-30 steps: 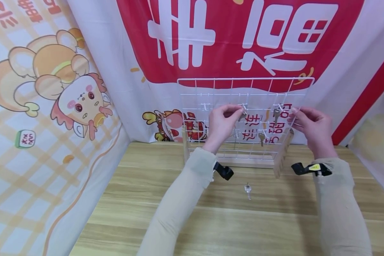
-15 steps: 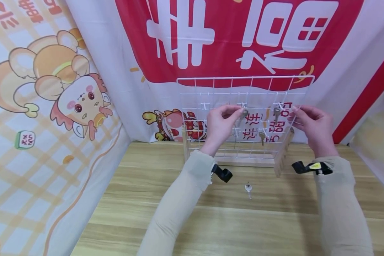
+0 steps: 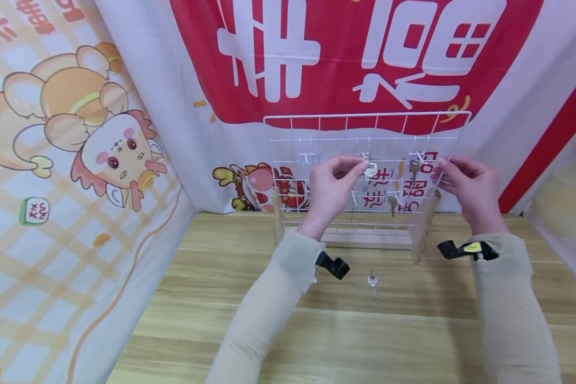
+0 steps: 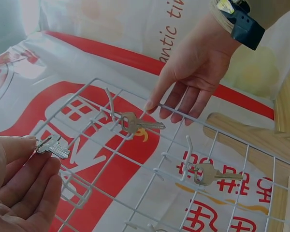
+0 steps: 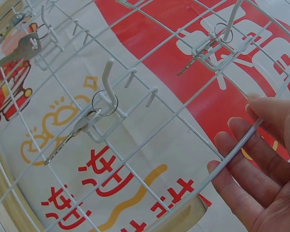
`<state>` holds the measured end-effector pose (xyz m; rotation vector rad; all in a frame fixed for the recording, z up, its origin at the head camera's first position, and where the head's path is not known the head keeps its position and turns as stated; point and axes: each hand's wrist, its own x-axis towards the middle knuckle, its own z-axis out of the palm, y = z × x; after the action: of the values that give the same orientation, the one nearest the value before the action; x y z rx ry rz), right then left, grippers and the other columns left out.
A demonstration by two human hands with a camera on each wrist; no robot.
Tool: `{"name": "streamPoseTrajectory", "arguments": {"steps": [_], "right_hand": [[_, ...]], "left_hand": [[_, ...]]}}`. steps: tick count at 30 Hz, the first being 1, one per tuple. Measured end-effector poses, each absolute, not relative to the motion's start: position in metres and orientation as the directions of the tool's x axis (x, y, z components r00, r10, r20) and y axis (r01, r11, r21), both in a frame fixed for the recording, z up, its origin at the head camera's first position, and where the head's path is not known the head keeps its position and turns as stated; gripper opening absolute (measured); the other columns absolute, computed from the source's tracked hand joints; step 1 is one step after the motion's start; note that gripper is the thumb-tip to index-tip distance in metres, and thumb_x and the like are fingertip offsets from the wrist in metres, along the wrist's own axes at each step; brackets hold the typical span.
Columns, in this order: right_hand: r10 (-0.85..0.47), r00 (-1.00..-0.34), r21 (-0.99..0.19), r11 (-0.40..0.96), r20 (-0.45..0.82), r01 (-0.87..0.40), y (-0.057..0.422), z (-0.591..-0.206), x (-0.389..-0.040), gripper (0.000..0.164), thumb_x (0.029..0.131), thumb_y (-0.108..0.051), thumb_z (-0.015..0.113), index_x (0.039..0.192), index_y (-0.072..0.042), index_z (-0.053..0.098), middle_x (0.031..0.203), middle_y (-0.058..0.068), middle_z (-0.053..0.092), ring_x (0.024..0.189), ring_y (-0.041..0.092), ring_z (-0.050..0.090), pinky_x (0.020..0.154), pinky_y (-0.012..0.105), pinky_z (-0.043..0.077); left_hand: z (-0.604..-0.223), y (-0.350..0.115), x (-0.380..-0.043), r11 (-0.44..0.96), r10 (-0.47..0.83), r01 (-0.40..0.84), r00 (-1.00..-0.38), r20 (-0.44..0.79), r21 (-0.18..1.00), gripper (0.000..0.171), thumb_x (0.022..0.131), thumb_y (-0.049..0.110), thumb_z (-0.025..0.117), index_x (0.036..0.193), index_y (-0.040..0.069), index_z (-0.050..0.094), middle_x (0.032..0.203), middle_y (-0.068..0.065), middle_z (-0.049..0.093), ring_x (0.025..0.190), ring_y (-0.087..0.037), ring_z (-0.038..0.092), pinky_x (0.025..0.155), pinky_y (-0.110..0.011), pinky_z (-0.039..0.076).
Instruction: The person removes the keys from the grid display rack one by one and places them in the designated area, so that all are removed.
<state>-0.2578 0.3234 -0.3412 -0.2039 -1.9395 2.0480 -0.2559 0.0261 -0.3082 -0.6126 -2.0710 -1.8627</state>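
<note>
My left hand [image 3: 333,184] pinches a silver key [image 4: 53,146] by its ring end between thumb and index finger, close to a hook in the upper middle of a white wire grid rack [image 3: 312,116]. The rack stands upright on wooden feet. My right hand [image 3: 475,189] grips its right edge, thumb in front and fingers passing behind the frame wire. Brass-toned keys hang from hooks nearby: an upper right key [image 3: 415,170] and a lower right key [image 3: 392,206]. A lower middle key [image 5: 21,50] also hangs on its hook.
Another silver key [image 3: 373,284] lies on the wooden table [image 3: 249,298] in front of the rack. An upper left hook [image 3: 307,158] bears no key. Behind the rack hangs a red and white printed cloth [image 3: 345,64].
The key in my left hand has turned, so its bright flat side now faces the head camera. The left hand stays by the same hook, and the right hand keeps its grip.
</note>
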Motion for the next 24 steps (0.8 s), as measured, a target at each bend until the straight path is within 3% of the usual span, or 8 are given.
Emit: {"name": "streamPoseTrajectory", "arguments": {"steps": [14, 24], "right_hand": [[0.306, -0.946, -0.992, -0.041, 0.104, -0.122, 0.324, -0.34, -0.256, 0.057, 0.083, -0.041, 0.08, 0.132, -0.014, 0.069, 0.116, 0.004, 0.068, 0.095, 0.01, 0.072, 0.077, 0.021, 0.055], [0.313, -0.944, -0.993, -0.025, 0.104, -0.118, 0.322, -0.34, -0.256, 0.058, 0.083, -0.042, 0.08, 0.132, -0.015, 0.068, 0.121, 0.005, 0.067, 0.099, 0.011, 0.071, 0.078, 0.021, 0.054]], "left_hand": [[-0.319, 0.015, -0.231, 0.021, 0.132, 0.514, -0.852, 0.507, 0.858, 0.015, 0.094, 0.024, 0.076, 0.104, 0.013, 0.078, 0.098, 0.008, 0.073, 0.088, -0.011, 0.068, 0.076, -0.03, 0.058], [-0.357, -0.002, -0.214, 0.015, 0.085, 0.426, -0.902, 0.424, 0.905, 0.009, 0.092, 0.018, 0.079, 0.098, 0.012, 0.078, 0.094, 0.008, 0.074, 0.085, -0.015, 0.069, 0.077, -0.033, 0.058]]}}
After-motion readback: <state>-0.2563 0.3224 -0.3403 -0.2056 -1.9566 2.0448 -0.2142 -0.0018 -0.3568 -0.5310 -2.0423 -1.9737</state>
